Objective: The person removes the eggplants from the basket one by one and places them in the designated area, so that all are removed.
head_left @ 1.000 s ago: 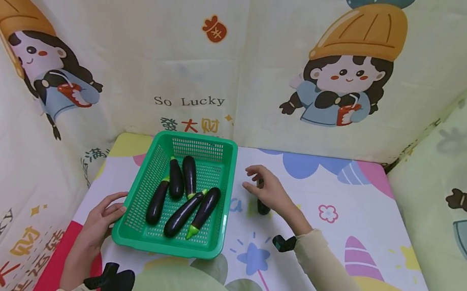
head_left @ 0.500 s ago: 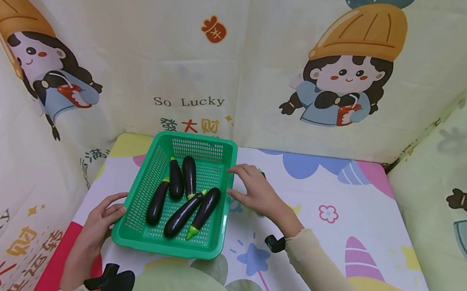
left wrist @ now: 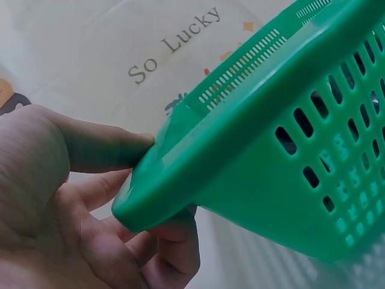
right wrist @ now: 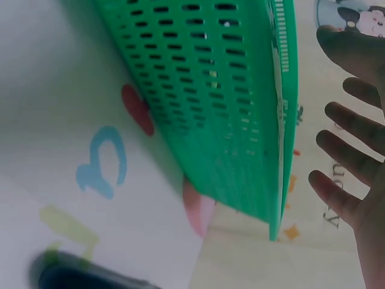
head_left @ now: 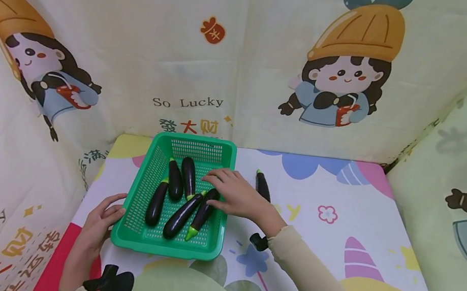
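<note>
Five eggplants (head_left: 180, 216), smooth, glossy and dark purple with green stem ends, lie in a rectangular green plastic basket (head_left: 165, 251) with slotted walls and a thick rim. A sixth eggplant (head_left: 263, 186) lies on the printed tablecloth (head_left: 305, 253), apart from the basket's right side. The left hand (head_left: 99, 223) pinches the left rim, thumb on top, fingers curled beneath. The right hand (head_left: 240, 196) hovers above the right rim, fingers spread. The basket's far edge sits near the cloth backdrop (head_left: 258, 77); rightward, the tablecloth runs well past the sixth eggplant.
</note>
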Demonstrator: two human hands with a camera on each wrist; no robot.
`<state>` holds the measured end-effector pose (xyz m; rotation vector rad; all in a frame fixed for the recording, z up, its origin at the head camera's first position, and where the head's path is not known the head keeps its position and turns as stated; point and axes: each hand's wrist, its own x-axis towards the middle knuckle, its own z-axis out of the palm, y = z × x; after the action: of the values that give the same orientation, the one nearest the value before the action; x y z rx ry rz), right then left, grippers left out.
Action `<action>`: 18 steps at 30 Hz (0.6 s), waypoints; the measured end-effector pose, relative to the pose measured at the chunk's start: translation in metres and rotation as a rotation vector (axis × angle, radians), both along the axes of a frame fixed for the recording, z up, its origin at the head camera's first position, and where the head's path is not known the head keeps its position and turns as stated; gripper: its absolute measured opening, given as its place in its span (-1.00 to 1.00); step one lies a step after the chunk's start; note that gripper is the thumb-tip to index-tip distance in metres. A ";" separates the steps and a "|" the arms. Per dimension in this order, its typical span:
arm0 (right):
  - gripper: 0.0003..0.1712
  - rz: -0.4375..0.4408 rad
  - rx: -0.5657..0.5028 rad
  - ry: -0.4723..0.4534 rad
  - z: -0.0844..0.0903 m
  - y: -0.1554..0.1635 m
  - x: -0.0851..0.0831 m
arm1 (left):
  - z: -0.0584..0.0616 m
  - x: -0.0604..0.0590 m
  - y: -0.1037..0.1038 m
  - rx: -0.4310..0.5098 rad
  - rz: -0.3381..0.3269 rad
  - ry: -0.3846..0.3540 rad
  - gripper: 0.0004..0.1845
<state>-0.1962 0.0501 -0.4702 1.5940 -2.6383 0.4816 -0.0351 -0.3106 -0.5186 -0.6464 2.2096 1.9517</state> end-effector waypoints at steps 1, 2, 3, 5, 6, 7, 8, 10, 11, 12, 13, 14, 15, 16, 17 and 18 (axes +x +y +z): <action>-0.31 0.008 0.006 0.005 0.000 -0.003 0.001 | 0.000 0.000 0.000 0.001 -0.004 0.003 -0.31; -0.31 0.016 0.008 0.005 -0.001 -0.006 0.001 | -0.001 0.000 0.000 0.008 -0.005 0.010 -0.32; -0.30 0.022 0.013 0.007 -0.001 -0.009 0.002 | -0.002 0.000 -0.001 0.012 -0.007 0.017 -0.33; -0.30 0.032 0.030 0.002 -0.003 -0.016 0.003 | -0.002 0.000 -0.001 0.024 -0.004 0.038 -0.35; -0.30 0.038 0.037 0.000 -0.003 -0.019 0.004 | -0.003 0.000 -0.002 0.030 -0.001 0.048 -0.36; -0.30 0.042 0.046 -0.005 -0.004 -0.022 0.004 | -0.003 0.000 -0.002 0.034 0.001 0.054 -0.37; -0.31 0.047 0.053 -0.010 -0.005 -0.025 0.005 | -0.003 0.000 -0.001 0.037 0.007 0.060 -0.37; -0.31 0.056 0.061 -0.028 -0.005 -0.031 0.007 | -0.004 0.000 -0.001 0.037 0.016 0.064 -0.37; -0.31 0.061 0.068 -0.028 -0.006 -0.033 0.008 | -0.004 -0.001 -0.001 0.035 0.018 0.063 -0.37; -0.31 0.066 0.075 -0.030 -0.006 -0.036 0.009 | -0.003 -0.001 0.000 0.036 0.024 0.061 -0.37; -0.31 0.070 0.081 -0.032 -0.007 -0.038 0.010 | -0.003 -0.001 0.001 0.035 0.029 0.056 -0.36; -0.31 0.075 0.087 -0.033 -0.007 -0.040 0.011 | -0.003 -0.001 0.001 0.037 0.036 0.052 -0.37; -0.30 0.078 0.096 -0.031 -0.008 -0.043 0.012 | -0.002 -0.001 0.002 0.038 0.043 0.042 -0.36; -0.30 0.080 0.110 -0.025 -0.008 -0.045 0.013 | -0.002 0.000 0.003 0.037 0.048 0.033 -0.35; -0.29 0.082 0.126 -0.015 -0.009 -0.047 0.013 | -0.001 0.000 0.004 0.032 0.054 0.021 -0.34; -0.29 0.085 0.134 -0.016 -0.009 -0.049 0.014 | -0.001 0.000 0.005 0.028 0.058 0.009 -0.33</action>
<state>-0.1821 0.0012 -0.4792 1.7529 -2.6755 0.3270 -0.0349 -0.3061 -0.5196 -0.7066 2.1883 2.0131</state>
